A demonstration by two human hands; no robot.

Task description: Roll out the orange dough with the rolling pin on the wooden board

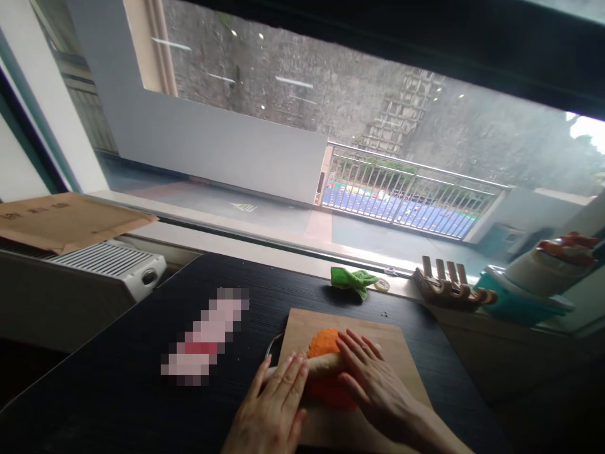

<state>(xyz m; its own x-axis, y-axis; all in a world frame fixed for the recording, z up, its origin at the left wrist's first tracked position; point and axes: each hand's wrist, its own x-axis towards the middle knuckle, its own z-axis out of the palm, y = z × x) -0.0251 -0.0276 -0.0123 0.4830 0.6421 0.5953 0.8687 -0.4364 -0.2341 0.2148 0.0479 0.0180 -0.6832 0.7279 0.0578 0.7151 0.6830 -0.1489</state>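
Note:
An orange sheet of dough or clay (pixel 324 340) lies flat on a wooden board (pixel 390 340); I cannot tell which material it is. Across its middle rests a pale wooden rolling pin (pixel 324 366). My left hand (pixel 278 397) lies palm down over the pin's left end, fingers stretched out. On the right end, my right hand (pixel 373 375) presses with its fingers extended and thumb apart. Both palms are hidden from view. Part of the orange sheet shows below the pin, between the hands.
The board sits on a black table (pixel 227 403). Behind it lie a green cloth (pixel 352 280) and a roll of tape (pixel 382 285). A wooden rack (pixel 447 287) and a teal container (pixel 513 302) stand on the windowsill. At left, a brown envelope (pixel 70 221) covers part of a radiator (pixel 113 258).

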